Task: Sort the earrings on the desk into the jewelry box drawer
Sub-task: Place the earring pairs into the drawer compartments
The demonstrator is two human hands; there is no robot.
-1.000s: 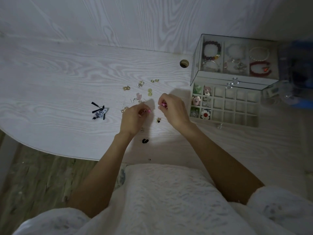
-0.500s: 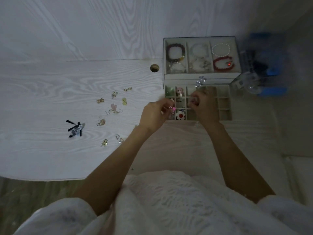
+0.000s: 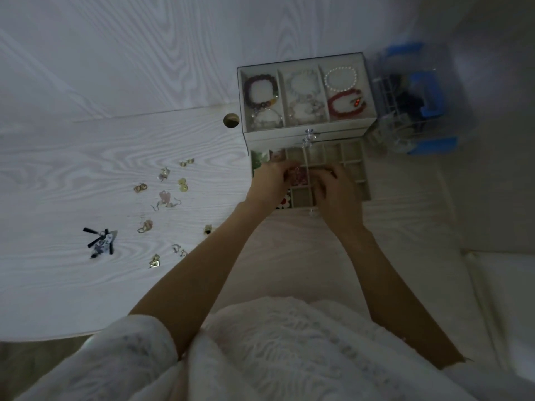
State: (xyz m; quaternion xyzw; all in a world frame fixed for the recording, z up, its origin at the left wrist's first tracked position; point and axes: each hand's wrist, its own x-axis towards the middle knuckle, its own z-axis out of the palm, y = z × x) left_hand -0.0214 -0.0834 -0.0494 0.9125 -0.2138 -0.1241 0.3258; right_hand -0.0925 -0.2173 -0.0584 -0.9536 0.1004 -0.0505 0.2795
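Head view: setting pink earrings into the open drawer.

Left hand (image 3: 270, 183) and right hand (image 3: 337, 192) close together over the drawer (image 3: 354, 172) of the jewelry box (image 3: 307, 131), fingertips pinching small pink earrings (image 3: 298, 176) above a middle compartment; exact grip too dim to confirm. Best lowered into one empty cell, then let go low, clear of the dividers. Left cells already filled, right cells bare; bracelets (image 3: 344, 92) in the top tray. More loose earrings (image 3: 166, 198) scattered on the bench (image 3: 72, 175), well left of the box.
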